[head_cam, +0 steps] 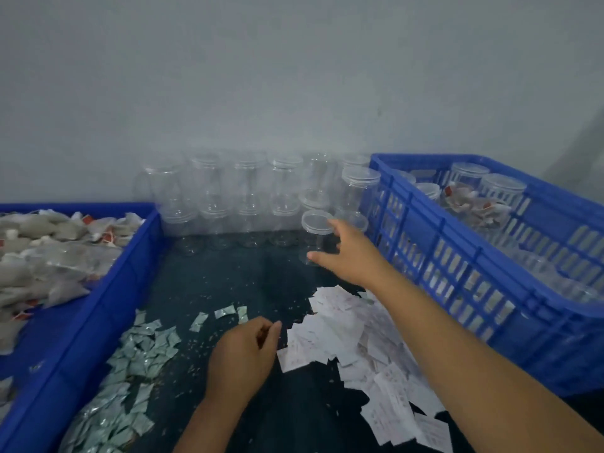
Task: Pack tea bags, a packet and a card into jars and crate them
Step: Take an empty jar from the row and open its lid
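Clear jar (314, 238) sits between right hand's (353, 256) thumb and fingers.

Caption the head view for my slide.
Right hand reaches for a clear lidded jar; left hand hovers between foil packets and paper cards.

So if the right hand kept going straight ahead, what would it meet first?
The right hand would meet the clear lidded jar standing just ahead of its spread fingers; it may already touch it.
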